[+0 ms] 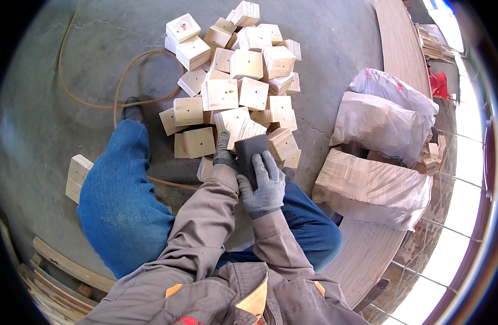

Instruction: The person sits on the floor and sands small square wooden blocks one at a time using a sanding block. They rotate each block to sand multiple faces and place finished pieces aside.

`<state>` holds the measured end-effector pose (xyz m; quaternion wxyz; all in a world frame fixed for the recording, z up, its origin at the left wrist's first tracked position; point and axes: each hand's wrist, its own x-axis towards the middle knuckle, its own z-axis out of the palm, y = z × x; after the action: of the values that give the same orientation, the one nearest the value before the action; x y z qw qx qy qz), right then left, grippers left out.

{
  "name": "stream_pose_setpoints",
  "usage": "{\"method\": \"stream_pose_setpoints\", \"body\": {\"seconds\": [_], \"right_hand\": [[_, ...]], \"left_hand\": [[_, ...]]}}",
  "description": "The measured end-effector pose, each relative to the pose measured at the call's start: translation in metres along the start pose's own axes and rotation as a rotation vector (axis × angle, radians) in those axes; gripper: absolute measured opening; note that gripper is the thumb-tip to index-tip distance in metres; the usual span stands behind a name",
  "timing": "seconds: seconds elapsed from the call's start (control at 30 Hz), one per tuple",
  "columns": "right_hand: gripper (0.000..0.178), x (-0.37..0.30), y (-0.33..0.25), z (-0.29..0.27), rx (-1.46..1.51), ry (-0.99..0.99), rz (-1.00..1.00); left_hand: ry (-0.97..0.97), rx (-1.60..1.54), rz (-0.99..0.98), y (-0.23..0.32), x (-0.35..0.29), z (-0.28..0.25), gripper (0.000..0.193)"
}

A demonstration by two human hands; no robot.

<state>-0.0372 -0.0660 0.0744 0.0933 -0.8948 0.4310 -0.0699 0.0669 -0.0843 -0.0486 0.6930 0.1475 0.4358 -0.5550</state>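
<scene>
My right hand [264, 187], in a grey knit glove, is closed over a dark, flat rectangular block [251, 146], its fingers lying across the top. That block tilts against the near side of a pale wooden block [231, 120] with layered edges. My left hand [224, 154], also gloved, grips the wooden block at its near left side; most of its fingers are hidden behind the dark block. Just beyond both hands lies a heap of similar square wooden blocks [247, 64], many with a small dark hole in the face.
A tan hose [120, 86] loops over the concrete floor on the left. Plastic-wrapped wood bundles [368, 181] and a white sack [381, 122] rest on a long board [362, 252] at the right. Two blocks [77, 176] sit beside my left knee, near wooden slats [70, 268].
</scene>
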Motion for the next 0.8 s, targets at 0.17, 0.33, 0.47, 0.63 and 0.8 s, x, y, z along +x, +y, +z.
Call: {"method": "stream_pose_setpoints", "body": {"seconds": [0.17, 0.33, 0.47, 0.63, 0.8], "right_hand": [[0.06, 0.016, 0.008, -0.001, 0.028, 0.041, -0.068], [0.059, 0.08, 0.026, 0.016, -0.028, 0.03, 0.101], [0.061, 0.122, 0.032, 0.015, -0.02, -0.045, 0.261], [0.06, 0.091, 0.037, 0.016, -0.031, 0.003, 0.184], [0.06, 0.01, 0.01, 0.007, 0.01, 0.061, -0.008]], "left_hand": [[-0.003, 0.004, 0.0, -0.001, 0.003, 0.002, 0.057], [0.02, 0.013, 0.01, -0.003, 0.001, 0.003, 0.057], [0.031, 0.015, 0.01, -0.007, 0.002, 0.006, 0.057], [0.02, 0.003, 0.01, -0.004, 0.005, 0.007, 0.055], [0.011, -0.014, 0.009, 0.001, 0.0, 0.0, 0.054]]}}
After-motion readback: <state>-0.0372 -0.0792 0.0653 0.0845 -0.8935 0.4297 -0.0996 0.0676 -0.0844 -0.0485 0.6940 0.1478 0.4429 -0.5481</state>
